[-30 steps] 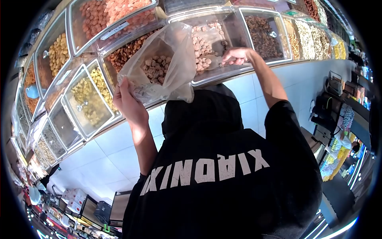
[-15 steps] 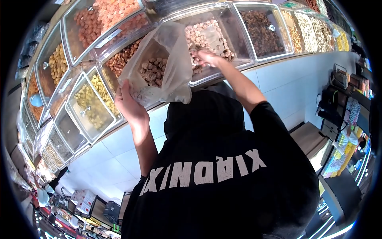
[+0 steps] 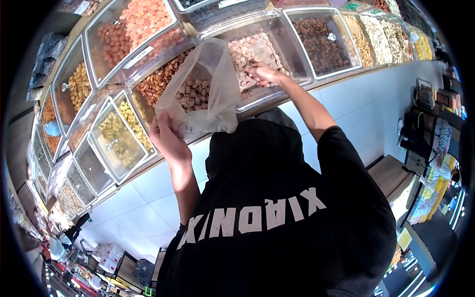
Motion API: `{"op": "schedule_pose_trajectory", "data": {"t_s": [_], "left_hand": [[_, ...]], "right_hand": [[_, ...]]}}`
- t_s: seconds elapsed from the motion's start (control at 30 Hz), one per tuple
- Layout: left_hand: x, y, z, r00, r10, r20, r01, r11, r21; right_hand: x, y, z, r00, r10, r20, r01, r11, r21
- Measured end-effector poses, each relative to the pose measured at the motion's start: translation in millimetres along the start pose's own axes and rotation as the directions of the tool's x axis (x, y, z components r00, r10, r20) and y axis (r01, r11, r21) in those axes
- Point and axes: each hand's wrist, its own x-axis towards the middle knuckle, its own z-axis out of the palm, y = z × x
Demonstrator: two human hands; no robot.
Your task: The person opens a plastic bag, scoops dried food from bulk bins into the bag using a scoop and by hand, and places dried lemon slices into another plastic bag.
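My left hand (image 3: 171, 140) pinches the lower left edge of a clear plastic bag (image 3: 221, 79). The bag's mouth gapes, and brownish, wrinkled dried fruit pieces (image 3: 194, 94) lie in a heap inside. Over the bin beside it, my right hand (image 3: 266, 74) has its fingers curled among pale pink, powdery dried fruit pieces (image 3: 252, 47); what the fingers hold is hard to make out. That bin (image 3: 295, 54) has a clear plastic rim, and a patch of its bottom shows between the pieces.
Reddish-brown pieces (image 3: 158, 81) fill the bin behind the bag. A lidded bin of dark dried fruit (image 3: 321, 44) adjoins on the right, with yellow pieces (image 3: 121, 123) and orange pieces (image 3: 146, 20) on the left. A white tiled counter front (image 3: 346, 109) drops below the bins.
My right hand has shifted slightly right and down within the pink fruit bin. The bag and my left hand have moved a little down and to the right in view.
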Motion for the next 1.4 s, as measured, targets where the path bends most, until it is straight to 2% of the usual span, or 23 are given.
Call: {"op": "schedule_pose_trajectory", "data": {"t_s": [0.07,0.27,0.47,0.57,0.63,0.7,0.73,0.83,0.87,0.9,1.0,1.03,1.1,1.2,1.3,1.33,1.37,1.4], "left_hand": [[1,-1,-2,0.999,0.016,0.040,-0.016,1.000,0.003],[9,-4,-1,0.995,0.009,0.101,-0.005,0.999,-0.041],[7,2,9,0.992,-0.036,0.124,0.046,0.996,-0.074],[7,3,10,0.993,-0.044,0.108,0.052,0.996,-0.072],[8,2,10,0.994,-0.043,0.098,0.051,0.995,-0.081],[9,1,8,0.994,-0.024,0.110,0.035,0.995,-0.097],[10,0,7,0.992,-0.006,0.129,0.020,0.994,-0.109],[5,5,7,0.990,0.007,0.138,0.010,0.992,-0.122],[4,6,7,0.989,0.015,0.148,0.005,0.991,-0.131],[4,7,6,0.987,0.023,0.160,0.000,0.990,-0.141],[0,7,2,0.989,0.009,0.148,0.014,0.989,-0.150],[-2,8,2,0.989,0.000,0.145,0.024,0.986,-0.165],[-5,8,-2,0.992,0.010,0.126,0.011,0.986,-0.165],[-6,6,-9,0.991,0.022,0.130,0.003,0.982,-0.186],[-6,8,-12,0.996,0.014,0.086,0.002,0.983,-0.182],[-5,9,-14,0.998,0.013,0.056,-0.003,0.984,-0.177],[-3,12,-14,0.999,0.009,0.032,-0.004,0.985,-0.173],[-1,13,-15,1.000,0.003,0.012,-0.001,0.986,-0.169]], "right_hand": [[-22,-4,-18,0.998,-0.047,0.049,0.049,0.998,-0.042],[-98,-32,-67,0.996,-0.076,0.055,0.084,0.983,-0.161],[-177,-107,-91,0.997,-0.027,0.077,0.043,0.977,-0.208],[-206,-147,-88,0.997,-0.004,0.075,0.020,0.977,-0.214],[-213,-169,-79,0.995,-0.036,0.098,0.062,0.958,-0.279],[-221,-198,-60,0.987,-0.002,0.159,0.060,0.931,-0.361],[-223,-210,-45,0.990,0.028,0.136,0.031,0.909,-0.415],[-220,-237,1,0.988,0.054,0.145,0.055,0.754,-0.655],[-214,-241,16,0.979,0.046,0.197,0.113,0.683,-0.722],[-211,-250,35,0.977,0.132,0.169,0.062,0.580,-0.812],[-195,-248,81,0.975,0.128,0.180,0.160,0.153,-0.975],[-197,-245,96,0.989,0.082,0.119,0.117,0.022,-0.993],[-201,-242,107,0.980,-0.033,0.196,0.193,-0.065,-0.979],[-210,-243,110,0.985,-0.092,0.149,0.139,-0.104,-0.985],[-232,-272,109,0.997,0.033,-0.065,-0.068,0.081,-0.994],[-233,-278,100,0.997,0.045,-0.064,-0.068,0.111,-0.992],[-235,-270,78,0.991,-0.132,0.011,0.038,0.199,-0.979],[-233,-266,56,0.982,-0.184,-0.031,-0.001,0.160,-0.987]]}}
